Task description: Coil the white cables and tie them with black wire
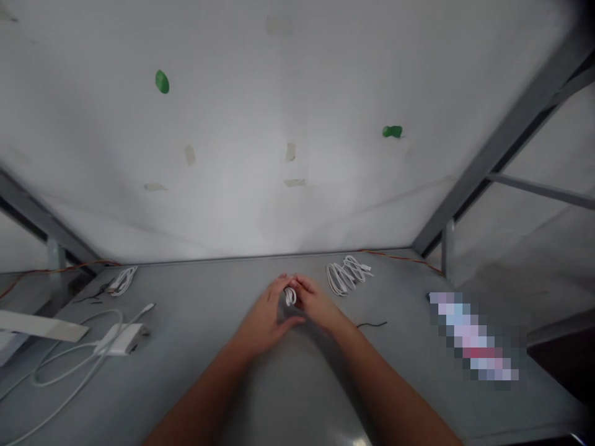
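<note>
Pinching a white cable coil (pixel 290 297) between both hands (pixel 267 319).

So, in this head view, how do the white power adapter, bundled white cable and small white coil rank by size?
Bundled white cable and white power adapter: too alike to rank.
Smallest: small white coil.

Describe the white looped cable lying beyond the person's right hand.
The white looped cable is a thin, rubbery-looking cord gathered in several long, loose loops, with a small white plug at one end. It lies flat on the grey table, apart from the right hand, which does not touch it.
</note>
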`<state>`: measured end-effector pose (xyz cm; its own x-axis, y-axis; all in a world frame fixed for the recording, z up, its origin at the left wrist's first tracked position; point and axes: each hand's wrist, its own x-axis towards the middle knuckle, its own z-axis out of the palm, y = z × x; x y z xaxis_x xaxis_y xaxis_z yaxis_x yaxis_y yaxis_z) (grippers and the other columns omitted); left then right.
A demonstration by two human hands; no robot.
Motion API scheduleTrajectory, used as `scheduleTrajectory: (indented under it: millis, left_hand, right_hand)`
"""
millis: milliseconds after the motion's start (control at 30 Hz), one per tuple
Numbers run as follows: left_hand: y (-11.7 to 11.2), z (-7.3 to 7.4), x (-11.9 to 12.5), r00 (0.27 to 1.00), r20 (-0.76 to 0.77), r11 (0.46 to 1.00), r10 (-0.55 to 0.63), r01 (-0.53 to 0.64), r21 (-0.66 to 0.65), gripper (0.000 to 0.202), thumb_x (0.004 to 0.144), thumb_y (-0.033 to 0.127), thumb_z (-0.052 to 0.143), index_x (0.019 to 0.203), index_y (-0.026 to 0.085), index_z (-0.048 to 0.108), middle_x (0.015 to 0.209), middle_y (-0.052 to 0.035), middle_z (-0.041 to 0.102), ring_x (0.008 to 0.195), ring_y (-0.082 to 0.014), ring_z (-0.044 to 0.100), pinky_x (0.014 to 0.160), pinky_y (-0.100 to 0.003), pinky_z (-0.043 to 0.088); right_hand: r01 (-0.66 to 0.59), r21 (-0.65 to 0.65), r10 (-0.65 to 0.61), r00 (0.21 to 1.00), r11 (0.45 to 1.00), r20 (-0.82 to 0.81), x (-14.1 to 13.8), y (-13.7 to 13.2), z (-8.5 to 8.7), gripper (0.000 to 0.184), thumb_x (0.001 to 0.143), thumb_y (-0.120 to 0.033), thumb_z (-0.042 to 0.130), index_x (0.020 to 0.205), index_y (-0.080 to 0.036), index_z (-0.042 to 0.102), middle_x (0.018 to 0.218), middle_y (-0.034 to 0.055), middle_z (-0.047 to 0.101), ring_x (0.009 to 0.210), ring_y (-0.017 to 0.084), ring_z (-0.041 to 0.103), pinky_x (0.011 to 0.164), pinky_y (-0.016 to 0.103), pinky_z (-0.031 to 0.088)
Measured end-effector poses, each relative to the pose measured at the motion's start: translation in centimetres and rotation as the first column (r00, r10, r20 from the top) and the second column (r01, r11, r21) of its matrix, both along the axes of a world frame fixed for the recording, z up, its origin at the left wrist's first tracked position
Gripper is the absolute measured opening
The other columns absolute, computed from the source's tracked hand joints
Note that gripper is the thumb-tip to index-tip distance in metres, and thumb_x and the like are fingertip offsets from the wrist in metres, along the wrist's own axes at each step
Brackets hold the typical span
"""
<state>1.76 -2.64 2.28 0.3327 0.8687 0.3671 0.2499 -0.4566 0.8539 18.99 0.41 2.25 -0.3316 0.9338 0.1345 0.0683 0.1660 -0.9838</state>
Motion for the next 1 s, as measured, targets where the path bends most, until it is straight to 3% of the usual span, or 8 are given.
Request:
scheduleTrajectory:
  millis: [133, 267, 333, 400, 500, 667, 900, 1000]
  left_hand:
    - [0.4, -0.3, -0.1, 0.997, 0.007, 0.991, 0.082, -0.081, -0.104, 0.031, 0.099, 0.044, 0.058, 0.121, 0.023, 0.063, 0.118, -0.0116, 0.071, 0.109, -0.0274, 0.066, 0.100, -0.041, 0.047]
    - [0.4, -0.4, 0.9, 0.978, 0.139, 0.950, 0.155, -0.109, -0.293, 0.034, 0.099, 0.054, 0.053, 0.097, 0.021, 0.061, 0.084, -0.0036, 0.064, 0.078, -0.0197, 0.059, 0.075, -0.032, 0.046]
    - [0.4, -0.4, 1.4, 0.933, 0.305, 0.888, 0.189, -0.030, -0.460, 0.036, 0.097, 0.057, 0.053, 0.092, 0.021, 0.058, 0.074, 0.0003, 0.056, 0.067, -0.0160, 0.053, 0.066, -0.029, 0.044]
    - [0.5, 0.0, 1.6, 0.833, 0.509, 0.793, 0.217, 0.153, -0.589, 0.033, 0.095, 0.052, 0.058, 0.090, 0.020, 0.058, 0.068, 0.0030, 0.049, 0.059, -0.0124, 0.046, 0.058, -0.026, 0.040]
    - [0.7, 0.9, 1.0, 0.624, 0.729, 0.682, 0.281, 0.405, -0.609, 0.014, 0.089, 0.029, 0.066, 0.089, 0.016, 0.062, 0.065, 0.0058, 0.039, 0.053, -0.0079, 0.037, 0.052, -0.021, 0.034]
    - [1.6, 2.2, -1.5, 0.412, 0.814, 0.687, 0.409, 0.448, -0.572, 0.005, 0.087, 0.007, 0.061, 0.088, 0.013, 0.062, 0.063, 0.0071, 0.034, 0.048, -0.0054, 0.034, 0.045, -0.017, 0.031]
    - [2.8, 1.9, -2.6, 0.495, 0.694, 0.715, 0.524, 0.188, -0.674, 0.011, 0.096, 0.012, 0.058, 0.105, 0.015, 0.065, 0.072, 0.0024, 0.055, 0.048, -0.0059, 0.045, 0.039, -0.016, 0.030]
    - [3.1, 1.1, -2.2, 0.563, 0.611, 0.701, 0.556, 0.078, -0.709, 0.015, 0.097, 0.013, 0.057, 0.108, 0.012, 0.067, 0.079, -0.0019, 0.064, 0.052, -0.0068, 0.053, 0.044, -0.017, 0.040]
  right_hand:
    - [-0.039, 0.055, 0.034, 0.995, 0.998, 0.091, 0.4, -0.4, 0.9, 0.031, 0.100, -0.047, 0.047, 0.079, -0.024, 0.050, 0.067, -0.0045, 0.045, 0.062, 0.014, 0.041, 0.058, 0.025, 0.034]
    - [-0.062, 0.141, 0.026, 0.971, 0.988, 0.239, 0.8, -1.1, 2.2, 0.025, 0.102, -0.039, 0.044, 0.081, -0.024, 0.048, 0.073, -0.0027, 0.055, 0.070, 0.016, 0.049, 0.067, 0.026, 0.039]
    - [-0.078, 0.182, 0.014, 0.943, 0.980, 0.333, 0.9, -1.4, 2.5, 0.021, 0.102, -0.031, 0.042, 0.082, -0.024, 0.047, 0.076, -0.0017, 0.059, 0.072, 0.016, 0.052, 0.069, 0.027, 0.039]
    - [-0.075, 0.232, -0.035, 0.899, 0.970, 0.437, 1.0, -1.4, 2.5, 0.017, 0.100, -0.023, 0.042, 0.084, -0.023, 0.048, 0.076, -0.0011, 0.060, 0.070, 0.016, 0.051, 0.068, 0.026, 0.037]
    - [-0.060, 0.282, -0.118, 0.812, 0.957, 0.572, 1.6, -1.1, 2.6, 0.014, 0.096, -0.018, 0.047, 0.085, -0.022, 0.054, 0.075, -0.0008, 0.060, 0.066, 0.015, 0.048, 0.063, 0.026, 0.031]
    - [-0.064, 0.101, -0.037, 0.641, 0.993, 0.767, 6.2, -0.2, 4.2, 0.018, 0.089, -0.015, 0.055, 0.072, -0.019, 0.061, 0.070, 0.0004, 0.060, 0.067, 0.015, 0.049, 0.062, 0.027, 0.031]
    - [0.130, -0.270, 0.166, 0.521, 0.954, 0.837, 16.0, -0.9, 5.2, 0.025, 0.079, -0.021, 0.068, 0.054, -0.020, 0.065, 0.048, -0.0007, 0.050, 0.049, 0.014, 0.044, 0.056, 0.031, 0.036]
    - [0.286, -0.235, 0.098, 0.420, 0.929, 0.902, 16.8, -0.5, 4.6, 0.032, 0.081, -0.023, 0.069, 0.050, -0.021, 0.062, 0.046, 0.0021, 0.051, 0.048, 0.017, 0.051, 0.059, 0.035, 0.041]
